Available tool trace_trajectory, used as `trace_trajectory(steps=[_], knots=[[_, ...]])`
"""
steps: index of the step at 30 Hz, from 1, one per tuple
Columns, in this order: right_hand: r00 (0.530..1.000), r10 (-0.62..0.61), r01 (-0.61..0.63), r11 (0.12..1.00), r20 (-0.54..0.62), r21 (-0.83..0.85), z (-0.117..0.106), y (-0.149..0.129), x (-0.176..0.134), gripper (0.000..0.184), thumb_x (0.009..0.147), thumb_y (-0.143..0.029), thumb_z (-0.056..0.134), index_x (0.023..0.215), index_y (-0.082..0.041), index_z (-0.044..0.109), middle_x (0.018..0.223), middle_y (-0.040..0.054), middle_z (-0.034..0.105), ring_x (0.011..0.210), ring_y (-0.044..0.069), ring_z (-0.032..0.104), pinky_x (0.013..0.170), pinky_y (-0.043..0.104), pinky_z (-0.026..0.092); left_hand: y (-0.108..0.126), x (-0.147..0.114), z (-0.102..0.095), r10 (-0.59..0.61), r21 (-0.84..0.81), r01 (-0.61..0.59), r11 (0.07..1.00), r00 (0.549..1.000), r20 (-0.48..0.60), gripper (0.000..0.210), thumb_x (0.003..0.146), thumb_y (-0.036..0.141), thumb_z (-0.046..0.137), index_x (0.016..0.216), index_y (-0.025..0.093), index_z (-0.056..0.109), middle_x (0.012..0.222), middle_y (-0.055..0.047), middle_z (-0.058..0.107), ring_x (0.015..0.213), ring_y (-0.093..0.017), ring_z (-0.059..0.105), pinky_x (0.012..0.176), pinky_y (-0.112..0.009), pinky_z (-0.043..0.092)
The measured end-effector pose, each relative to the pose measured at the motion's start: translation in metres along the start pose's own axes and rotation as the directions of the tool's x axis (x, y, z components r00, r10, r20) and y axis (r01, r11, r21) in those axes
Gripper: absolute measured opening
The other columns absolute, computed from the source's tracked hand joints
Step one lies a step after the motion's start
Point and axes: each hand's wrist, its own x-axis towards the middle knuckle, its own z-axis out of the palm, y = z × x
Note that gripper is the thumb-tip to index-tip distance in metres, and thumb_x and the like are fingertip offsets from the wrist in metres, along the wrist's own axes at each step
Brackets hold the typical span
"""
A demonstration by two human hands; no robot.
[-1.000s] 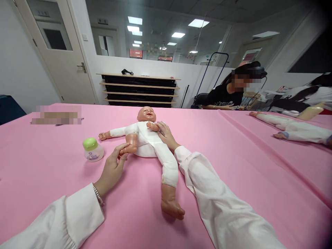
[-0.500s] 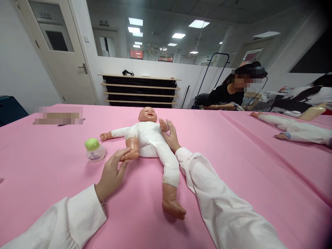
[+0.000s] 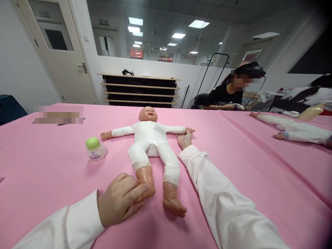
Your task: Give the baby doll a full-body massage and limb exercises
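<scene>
A baby doll (image 3: 150,133) with a white cloth body lies on its back, its head away from me. My left hand (image 3: 121,199) is closed around the doll's foot on the left side, fingers over the ankle and toes. At the doll's outstretched arm on the right, my right hand (image 3: 184,139) grips the small hand and wrist; part of my fingers is hidden behind it. The other leg lies straight, and the other arm stretches out to the left. A jar with a green lid (image 3: 95,149) stands left of the doll.
A pink cloth (image 3: 223,173) covers the table. On the right lies another doll (image 3: 298,128) beside a bottle (image 3: 311,112). A person in black (image 3: 224,95) sits at the far right. Behind the table is a low shelf (image 3: 140,86). A blurred object (image 3: 61,117) lies at far left.
My left hand has brought the doll's bent leg down toward me, so it is now straighter. My right hand has moved the doll's arm from beside its head out to the right.
</scene>
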Motion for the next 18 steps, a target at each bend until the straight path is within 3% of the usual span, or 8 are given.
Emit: trace_trajectory(steps=[6,13,18], knots=[[0.999,-0.042,0.042,0.999,0.019,0.019,-0.003,0.001,0.004,0.016,0.077,-0.022,0.036,0.084,-0.023,0.051,0.093,-0.0028,0.062,0.092,0.010,0.059,0.083,0.036,0.049,0.013,0.007,0.002,0.065,-0.031,-0.062,0.998,0.990,0.126,0.019,0.086,0.022,0.037,0.101,0.017,0.047,0.058,0.002,0.052,0.050,-0.012,0.043,0.050,-0.025,0.035],[1.000,0.028,-0.027,0.994,-0.010,0.107,0.002,-0.001,0.000,0.011,0.078,-0.020,0.040,0.082,-0.027,0.046,0.094,-0.0075,0.059,0.091,0.010,0.059,0.087,0.039,0.048,0.014,0.004,0.008,0.092,-0.055,-0.084,0.995,0.984,0.153,0.016,0.081,0.017,0.042,0.094,0.017,0.051,0.056,0.003,0.052,0.049,-0.011,0.045,0.049,-0.024,0.035],[0.999,0.043,-0.041,0.993,-0.018,0.108,0.003,-0.001,-0.002,0.011,0.080,-0.020,0.041,0.086,-0.027,0.047,0.094,-0.0062,0.059,0.091,0.009,0.058,0.090,0.035,0.047,0.011,-0.001,0.014,0.107,-0.085,-0.092,0.992,0.976,0.192,0.022,0.078,0.019,0.044,0.099,0.017,0.051,0.058,0.002,0.054,0.050,-0.011,0.049,0.047,-0.024,0.036]])
